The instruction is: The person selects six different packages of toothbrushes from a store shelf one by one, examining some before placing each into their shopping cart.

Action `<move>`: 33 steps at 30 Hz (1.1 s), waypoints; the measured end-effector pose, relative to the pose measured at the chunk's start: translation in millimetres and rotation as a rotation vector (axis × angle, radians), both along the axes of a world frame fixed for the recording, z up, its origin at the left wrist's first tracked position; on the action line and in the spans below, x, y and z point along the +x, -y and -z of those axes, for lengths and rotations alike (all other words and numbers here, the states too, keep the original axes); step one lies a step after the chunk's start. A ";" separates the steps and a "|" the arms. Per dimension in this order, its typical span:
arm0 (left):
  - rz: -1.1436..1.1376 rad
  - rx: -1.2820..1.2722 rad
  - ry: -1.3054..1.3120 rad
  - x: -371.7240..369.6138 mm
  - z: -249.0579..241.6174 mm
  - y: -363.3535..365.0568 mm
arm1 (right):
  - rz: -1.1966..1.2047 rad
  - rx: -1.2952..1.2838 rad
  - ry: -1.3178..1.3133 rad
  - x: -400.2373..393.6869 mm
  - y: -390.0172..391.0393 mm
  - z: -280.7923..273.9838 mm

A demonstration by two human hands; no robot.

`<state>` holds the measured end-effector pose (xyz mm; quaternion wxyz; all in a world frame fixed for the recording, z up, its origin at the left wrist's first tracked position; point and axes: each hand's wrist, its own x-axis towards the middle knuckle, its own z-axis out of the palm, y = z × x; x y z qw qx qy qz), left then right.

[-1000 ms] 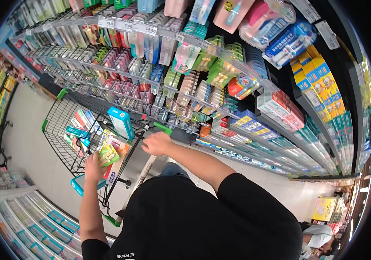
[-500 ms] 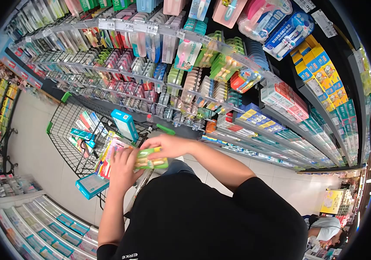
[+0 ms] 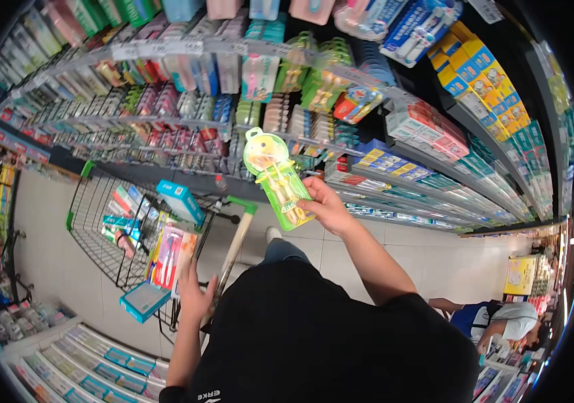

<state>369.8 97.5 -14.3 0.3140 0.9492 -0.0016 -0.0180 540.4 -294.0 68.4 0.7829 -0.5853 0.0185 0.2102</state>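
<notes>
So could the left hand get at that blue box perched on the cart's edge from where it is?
Probably yes. The left hand rests by the cart handle, fingers spread and holding nothing, and the blue box sits uncovered on the cart rim just beyond. Only the pink packet lies between, low enough to reach over.

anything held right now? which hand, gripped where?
Right hand holds a green blister pack by its lower end, raised toward the shelves. Left hand rests by the cart handle; whether it grips anything cannot be told.
</notes>
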 end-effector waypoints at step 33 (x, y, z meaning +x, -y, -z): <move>0.024 0.299 -0.252 -48.5 36.5 9.8 | 0.327 -0.231 0.406 91.1 71.3 -3.0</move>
